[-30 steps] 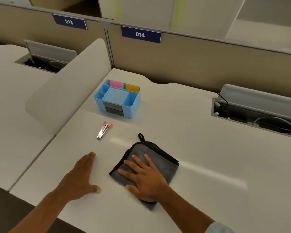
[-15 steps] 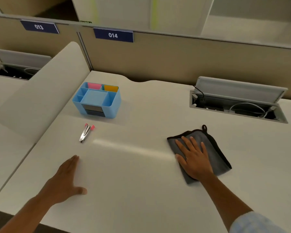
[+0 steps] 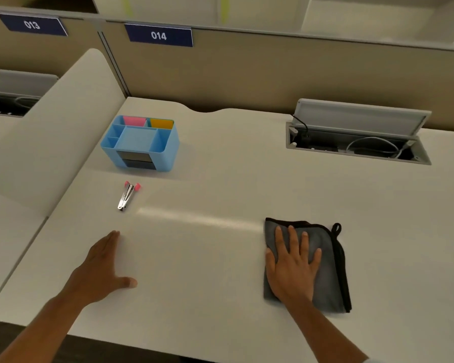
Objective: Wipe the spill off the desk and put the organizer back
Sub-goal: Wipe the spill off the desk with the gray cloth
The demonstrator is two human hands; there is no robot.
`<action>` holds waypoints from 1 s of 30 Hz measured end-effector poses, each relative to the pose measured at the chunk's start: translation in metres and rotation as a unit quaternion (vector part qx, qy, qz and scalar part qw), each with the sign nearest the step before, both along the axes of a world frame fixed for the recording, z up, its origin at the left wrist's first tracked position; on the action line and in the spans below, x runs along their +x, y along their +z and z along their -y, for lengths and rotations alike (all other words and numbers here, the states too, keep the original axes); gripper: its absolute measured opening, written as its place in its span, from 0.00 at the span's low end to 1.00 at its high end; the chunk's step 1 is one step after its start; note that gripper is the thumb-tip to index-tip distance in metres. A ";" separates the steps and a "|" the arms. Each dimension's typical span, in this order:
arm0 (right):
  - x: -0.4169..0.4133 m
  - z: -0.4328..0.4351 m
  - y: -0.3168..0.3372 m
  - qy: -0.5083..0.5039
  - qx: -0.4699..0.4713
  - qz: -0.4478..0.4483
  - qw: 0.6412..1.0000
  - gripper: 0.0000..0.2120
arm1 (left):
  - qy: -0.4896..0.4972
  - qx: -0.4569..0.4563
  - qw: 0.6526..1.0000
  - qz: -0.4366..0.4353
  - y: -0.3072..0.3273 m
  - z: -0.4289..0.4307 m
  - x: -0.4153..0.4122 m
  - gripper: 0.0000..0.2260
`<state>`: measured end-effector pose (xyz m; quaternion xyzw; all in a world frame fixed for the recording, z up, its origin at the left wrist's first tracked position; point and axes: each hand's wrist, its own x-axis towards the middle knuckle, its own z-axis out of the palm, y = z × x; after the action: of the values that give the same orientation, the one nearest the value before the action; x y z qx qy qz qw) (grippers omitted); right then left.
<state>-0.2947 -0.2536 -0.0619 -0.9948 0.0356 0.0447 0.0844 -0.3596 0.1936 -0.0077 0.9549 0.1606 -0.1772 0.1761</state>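
Nearest, both forearms entered from the bottom edge, cut off by the frame. The left hand (image 3: 104,267) lay flat and open on the bare desk (image 3: 220,179), palm down, fingers together, thumb spread to the right, gripping nothing. The right hand (image 3: 292,268) also lay flat and open, fingers spread, pressing on a folded grey cloth (image 3: 325,271) with black trim; the hand covered the cloth's left half, and a small black loop stuck out at the cloth's far right corner. No spill could be made out on the desk; only a pale streak of glare ran between the two hands' far side.

Further out, left of centre, a small metal tool (image 3: 126,196) with pink tips lay flat on the desk; what it was could not be told for certain. Just beyond it stood the blue organizer (image 3: 142,142), upright near the desk's far left corner, beside a curved white divider (image 3: 63,121). Pink and orange pads sat in its two rear compartments; its other compartments looked empty, and dark drawer fronts showed on its near face.

At far right, a cable hatch (image 3: 359,134) stood open, with wires inside partly hidden in shadow. Behind ran a beige partition carrying labels 013 (image 3: 32,24) and 014 (image 3: 158,35).
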 end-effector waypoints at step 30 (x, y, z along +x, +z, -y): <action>-0.039 0.034 0.045 -0.110 -0.038 -0.035 0.993 0.28 | -0.025 0.065 0.994 0.086 0.021 0.253 0.032 0.25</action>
<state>-0.3341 -0.2876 -0.0167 -0.9851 0.1495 0.0686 0.0497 -0.3280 -0.0594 0.0132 0.9797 0.1321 -0.0875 0.1227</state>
